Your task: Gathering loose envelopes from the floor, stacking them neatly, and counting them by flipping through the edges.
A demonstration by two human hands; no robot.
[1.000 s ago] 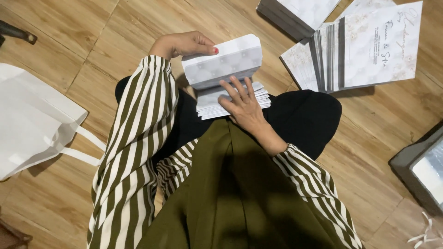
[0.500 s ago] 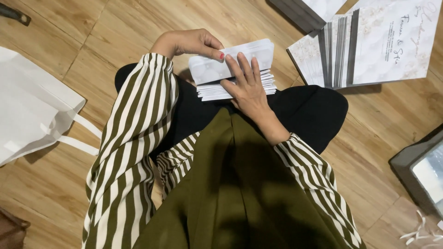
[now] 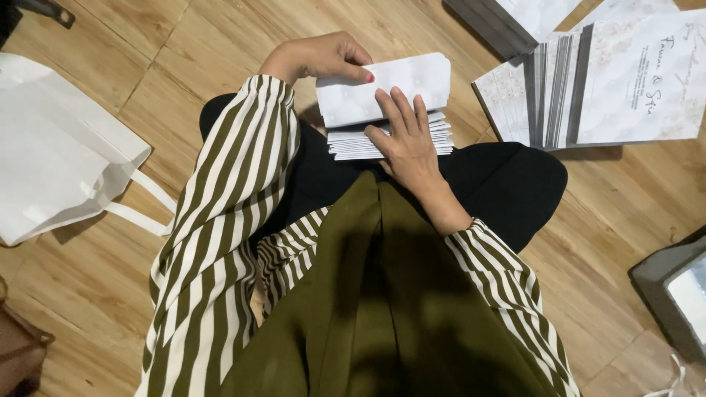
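A stack of white cards [image 3: 441,136] rests on my black-clad lap. My left hand [image 3: 320,57] pinches the left end of the top white card [image 3: 412,81], which is lifted slightly above the stack. My right hand [image 3: 404,136] lies flat on the pile with fingers spread, pressing on the card and the stack beneath. Both arms wear olive and white striped sleeves.
A white fabric tote bag [image 3: 51,158] lies on the wooden floor to the left. Piles of grey and white printed cards [image 3: 610,81] sit at the upper right. A grey box [image 3: 673,294] is at the right edge.
The top card, held raised and tilted a second ago, has come down onto the stack. My right hand has slid up over it.
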